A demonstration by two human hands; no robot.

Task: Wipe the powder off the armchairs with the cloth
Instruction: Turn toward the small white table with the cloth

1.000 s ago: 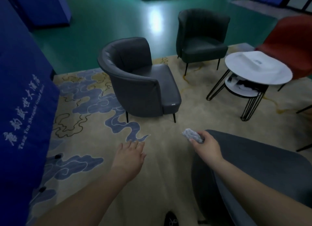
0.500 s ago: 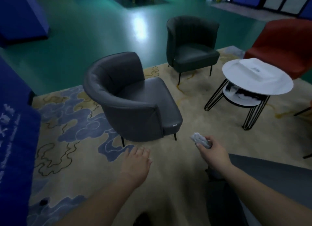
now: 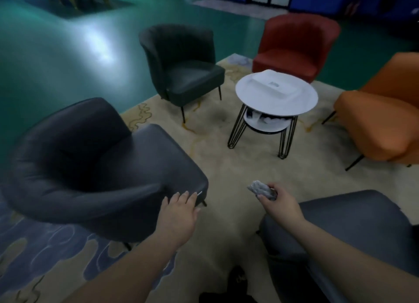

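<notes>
Head view, crumpled grey cloth (image 3: 262, 189) is pinched in the right hand (image 3: 277, 203), left hand (image 3: 179, 212) is held flat, fingers straight, at the near grey armchair (image 3: 90, 164).

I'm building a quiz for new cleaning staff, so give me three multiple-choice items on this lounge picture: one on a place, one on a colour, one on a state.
1. Where is the cloth?
A. on the round table
B. in the right hand
C. on the carpet

2. What colour is the armchair at the right edge?
A. orange
B. white
C. green

3. How is the left hand?
A. gripping the cloth
B. clenched in a fist
C. open, fingers straight

Answers:
1 B: the right hand grips the crumpled grey cloth.
2 A: the orange armchair stands beside the round table.
3 C: the left hand is spread flat at the nearest dark grey armchair, holding nothing.
</notes>
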